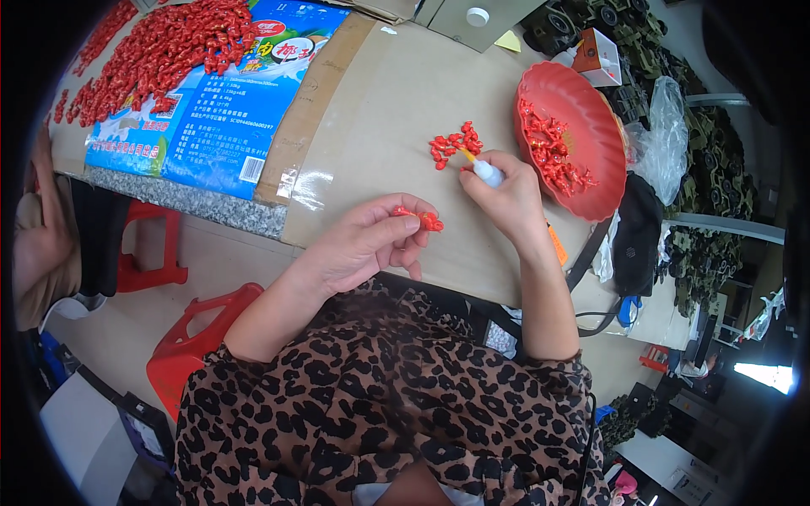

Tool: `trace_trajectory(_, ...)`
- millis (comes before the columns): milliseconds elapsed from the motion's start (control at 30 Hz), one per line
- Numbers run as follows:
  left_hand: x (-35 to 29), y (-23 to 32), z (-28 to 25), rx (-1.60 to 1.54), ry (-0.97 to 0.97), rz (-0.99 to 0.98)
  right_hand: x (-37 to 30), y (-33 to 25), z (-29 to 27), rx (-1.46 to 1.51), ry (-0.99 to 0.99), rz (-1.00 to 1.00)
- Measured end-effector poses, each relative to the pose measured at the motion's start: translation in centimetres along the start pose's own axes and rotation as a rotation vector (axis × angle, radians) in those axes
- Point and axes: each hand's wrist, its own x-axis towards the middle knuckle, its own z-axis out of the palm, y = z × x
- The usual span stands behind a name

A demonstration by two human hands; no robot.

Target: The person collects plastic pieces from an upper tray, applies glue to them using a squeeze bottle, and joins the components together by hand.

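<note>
Red plastic pieces (419,218) sit pinched between the thumb and fingers of the left hand (369,243). Just beside it, the right hand (504,199) grips a small white glue bottle (486,172), its yellow tip aimed at a little heap of red pieces (454,143) lying on the cardboard (384,110). Beyond the right hand stands a red bowl (595,110) holding more pieces.
</note>
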Motion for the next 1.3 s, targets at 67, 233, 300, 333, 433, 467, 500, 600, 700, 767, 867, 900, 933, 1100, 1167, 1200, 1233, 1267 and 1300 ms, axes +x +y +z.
trace_trajectory(67,-0.1,-0.1,0.1,0.039,-0.001,0.020,-0.7,-0.2,-0.6,0.210,-0.071,0.126)
trace_trajectory(233,0.1,-0.4,0.3,0.095,0.011,0.054,-2.5,-0.4,-1.6,0.762,-0.167,0.330)
trace_trajectory(300,0.1,-0.5,0.6,0.117,0.022,0.055,-3.1,0.0,-1.9,0.846,-0.225,0.311)
trace_trajectory(333,0.1,-0.6,0.8,0.115,0.028,0.069,-3.4,-0.1,-2.0,0.850,-0.223,0.308)
trace_trajectory(433,0.4,-1.2,0.9,0.130,0.039,0.092,-4.3,-0.2,-2.1,0.965,-0.233,0.327)
trace_trajectory(467,0.5,-1.4,0.9,0.142,0.042,0.100,-4.7,0.2,-1.9,1.033,-0.250,0.305)
trace_trajectory(500,0.6,-1.5,1.0,0.146,0.043,0.100,-5.0,0.5,-1.7,1.101,-0.268,0.283)
trace_trajectory(600,0.9,-1.8,1.3,0.201,0.025,0.094,-6.0,0.9,-0.9,1.191,-0.193,0.295)
trace_trajectory(700,1.2,-2.2,1.5,0.236,0.006,0.105,-6.9,0.8,-0.5,1.364,-0.179,0.370)
trace_trajectory(767,1.4,-2.5,1.5,0.256,0.010,0.126,-7.4,0.6,-0.3,1.428,-0.162,0.405)
trace_trajectory(867,1.6,-2.7,1.5,0.268,0.030,0.141,-7.9,0.0,-0.3,1.499,-0.124,0.466)
trace_trajectory(900,1.7,-2.8,1.6,0.269,0.029,0.138,-8.0,0.0,-0.3,1.509,-0.104,0.493)
trace_trajectory(933,1.7,-2.8,1.6,0.278,0.031,0.147,-8.1,0.2,-0.2,1.511,-0.102,0.494)
trace_trajectory(1100,2.0,-3.0,1.4,0.302,0.028,0.141,-8.0,1.0,0.3,1.438,-0.012,0.419)
trace_trajectory(1167,2.1,-3.1,1.3,0.200,0.097,0.229,-7.7,0.8,0.0,1.295,0.109,0.340)
trace_trajectory(1200,2.0,-3.1,1.3,0.197,0.100,0.227,-7.6,0.8,-0.2,1.148,0.226,0.257)
trace_trajectory(1233,2.0,-3.0,1.4,0.168,0.109,0.248,-7.5,1.0,-0.3,1.147,0.224,0.262)
trace_trajectory(1267,2.1,-2.9,1.4,0.139,0.116,0.269,-7.4,1.4,-0.5,1.101,0.242,0.250)
trace_trajectory(1300,2.0,-2.8,1.4,0.135,0.117,0.266,-7.4,1.7,-0.8,1.054,0.260,0.237)
